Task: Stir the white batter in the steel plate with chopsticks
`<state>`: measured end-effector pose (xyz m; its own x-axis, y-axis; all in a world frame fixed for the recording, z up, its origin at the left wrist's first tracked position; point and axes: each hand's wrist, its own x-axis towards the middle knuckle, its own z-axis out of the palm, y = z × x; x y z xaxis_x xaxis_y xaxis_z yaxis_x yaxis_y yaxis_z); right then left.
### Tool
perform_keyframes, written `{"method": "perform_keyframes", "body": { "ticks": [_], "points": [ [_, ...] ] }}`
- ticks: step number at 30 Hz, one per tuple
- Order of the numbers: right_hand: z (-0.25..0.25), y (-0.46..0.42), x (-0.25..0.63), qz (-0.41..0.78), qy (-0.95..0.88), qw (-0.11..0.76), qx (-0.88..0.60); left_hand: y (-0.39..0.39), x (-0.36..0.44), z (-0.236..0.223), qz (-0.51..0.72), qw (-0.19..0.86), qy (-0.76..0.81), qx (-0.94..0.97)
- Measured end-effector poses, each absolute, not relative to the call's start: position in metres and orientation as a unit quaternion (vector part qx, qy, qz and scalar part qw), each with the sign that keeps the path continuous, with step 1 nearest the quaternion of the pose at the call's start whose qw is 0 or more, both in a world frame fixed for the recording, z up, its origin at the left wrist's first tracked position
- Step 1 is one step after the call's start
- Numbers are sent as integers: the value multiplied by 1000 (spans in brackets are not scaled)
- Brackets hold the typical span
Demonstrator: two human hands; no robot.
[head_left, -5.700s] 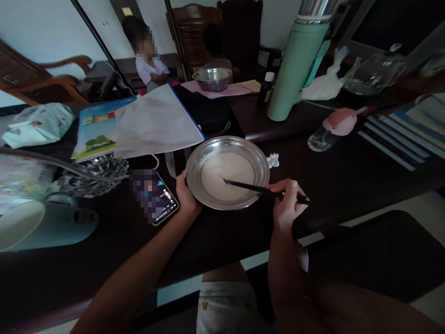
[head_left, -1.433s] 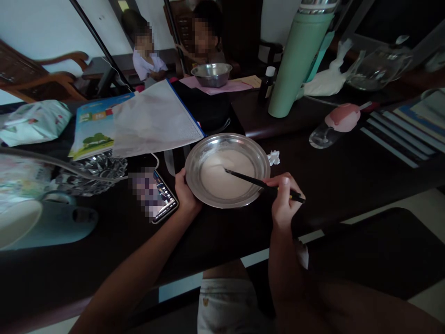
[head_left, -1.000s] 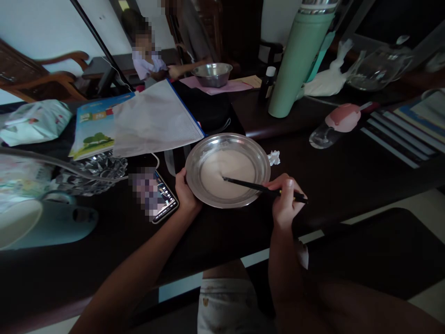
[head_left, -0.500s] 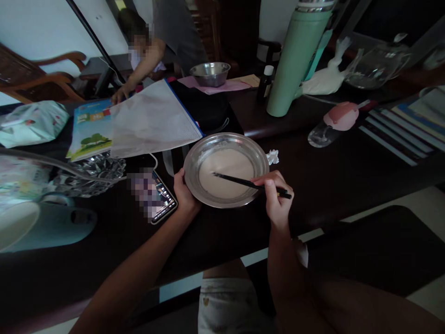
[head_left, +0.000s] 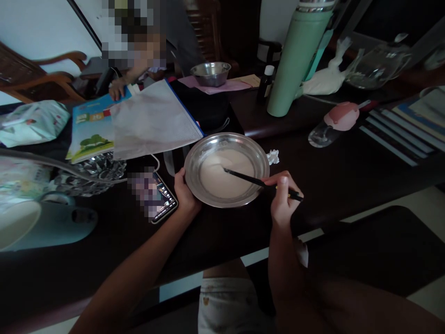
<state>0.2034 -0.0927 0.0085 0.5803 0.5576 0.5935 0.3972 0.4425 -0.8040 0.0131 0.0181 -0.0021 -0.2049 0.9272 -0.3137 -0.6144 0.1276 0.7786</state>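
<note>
A round steel bowl (head_left: 192,183) with a wide rim sits on the dark table, holding a pale, creamy batter-like liquid (head_left: 222,181). My left hand (head_left: 186,192) grips the bowl's left rim, thumb on top and the fingers hidden below. Black chopsticks (head_left: 245,177) slant from my right hand (head_left: 283,197) over the bowl's right rim, their tips in the liquid. The fingers of that hand are closed around their upper part. Beside my left wrist lies a phone (head_left: 163,199) with its screen lit.
A crumpled tissue (head_left: 273,157) touches the bowl's right side. Behind stand a green thermos (head_left: 297,60), a dark bottle (head_left: 265,83) and a smaller steel bowl (head_left: 210,75). A mesh folder (head_left: 149,123) and a blue book (head_left: 91,123) lie left, with another person's hand (head_left: 117,88) on the book. A pitcher (head_left: 52,225) is near left.
My right hand has moved slightly right and down, drawing the chopstick tips right through the liquid. My left hand stays on the bowl. The other person's hand has shifted on the book.
</note>
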Motion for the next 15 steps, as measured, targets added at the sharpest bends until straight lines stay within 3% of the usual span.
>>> {"method": "perform_keyframes", "body": {
  "ticks": [7, 12, 15],
  "points": [
    [10, -92, 203, 87, -515, 673, -523, 17, 14, 3, 642, 611, 438, 150],
    [8, -92, 204, 70, -457, 730, -503, 18, 13, 0, 635, 611, 445, 161],
    [8, -92, 203, 105, -497, 709, -490, 18, 13, 0, 628, 614, 451, 156]
  ]
}}
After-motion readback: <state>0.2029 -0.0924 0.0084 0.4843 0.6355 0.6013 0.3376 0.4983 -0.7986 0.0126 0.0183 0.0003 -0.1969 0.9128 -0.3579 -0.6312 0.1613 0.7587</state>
